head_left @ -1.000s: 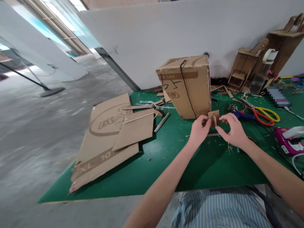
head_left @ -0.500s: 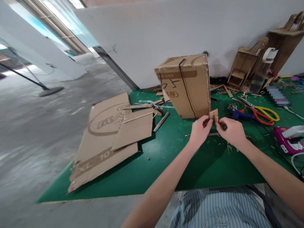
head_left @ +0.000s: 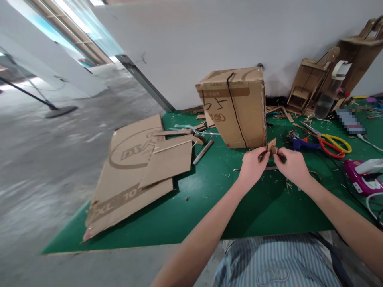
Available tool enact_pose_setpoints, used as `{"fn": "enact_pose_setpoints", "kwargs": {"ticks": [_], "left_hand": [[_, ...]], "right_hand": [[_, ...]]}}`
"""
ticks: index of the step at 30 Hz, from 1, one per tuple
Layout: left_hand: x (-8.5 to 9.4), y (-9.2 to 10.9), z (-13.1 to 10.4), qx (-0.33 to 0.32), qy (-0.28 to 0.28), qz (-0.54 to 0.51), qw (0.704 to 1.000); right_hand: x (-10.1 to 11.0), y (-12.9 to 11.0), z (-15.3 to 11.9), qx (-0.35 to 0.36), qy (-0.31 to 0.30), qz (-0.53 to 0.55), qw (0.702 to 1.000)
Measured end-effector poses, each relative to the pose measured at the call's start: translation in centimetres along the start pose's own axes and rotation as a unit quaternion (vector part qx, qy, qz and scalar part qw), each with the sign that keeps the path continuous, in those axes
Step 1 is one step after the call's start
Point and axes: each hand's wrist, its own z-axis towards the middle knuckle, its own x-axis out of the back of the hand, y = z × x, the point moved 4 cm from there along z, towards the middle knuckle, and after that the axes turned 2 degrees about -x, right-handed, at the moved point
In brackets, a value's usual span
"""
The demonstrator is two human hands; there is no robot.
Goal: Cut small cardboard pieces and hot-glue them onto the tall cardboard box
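Note:
A small piece of cardboard [head_left: 271, 144] is pinched between the fingertips of both hands, over the green table [head_left: 209, 211]. My left hand [head_left: 253, 164] grips it from the left with thumb and forefinger. From the right, my right hand [head_left: 291, 162] holds its other side, fingers curled. Just behind the hands stands a tall cardboard box [head_left: 235, 111] with a black cord running down its front. A thin metal strip [head_left: 271, 168] lies on the table beneath the hands, partly hidden by them.
Flat cardboard sheets [head_left: 128, 167] cover the table's left part. To the right lie scissors [head_left: 332, 144], a blue-handled tool [head_left: 303, 144], a phone [head_left: 350, 121] and a magenta power strip [head_left: 359, 181]. A clear bottle [head_left: 327, 97] and cardboard structures [head_left: 306, 85] stand by the wall.
The small cardboard piece has turned and tilted between my fingers. Both hands stay nearly in place. The view has shifted slightly.

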Motion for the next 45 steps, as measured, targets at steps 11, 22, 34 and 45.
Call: {"fn": "enact_pose_setpoints", "kwargs": {"ticks": [11, 22, 34, 45], "left_hand": [[-0.3, -0.2, -0.1, -0.002, -0.016, 0.005, 1.000], [1.8, -2.1, 1.0, 0.086, 0.072, -0.179, 0.977], [2.6, -2.5, 1.0, 0.174, 0.084, -0.342, 0.919], [6.2, -2.6, 1.9, 0.103, 0.107, -0.268, 0.952]], "right_hand": [[0.0, 0.0, -0.1, 0.006, -0.007, -0.007, 1.000], [2.8, -0.3, 0.7, -0.006, 0.014, 0.082, 0.997], [-0.3, 0.1, -0.5, 0.153, -0.249, -0.086, 0.952], [-0.4, 0.3, -0.3, 0.153, -0.242, -0.078, 0.955]]}}
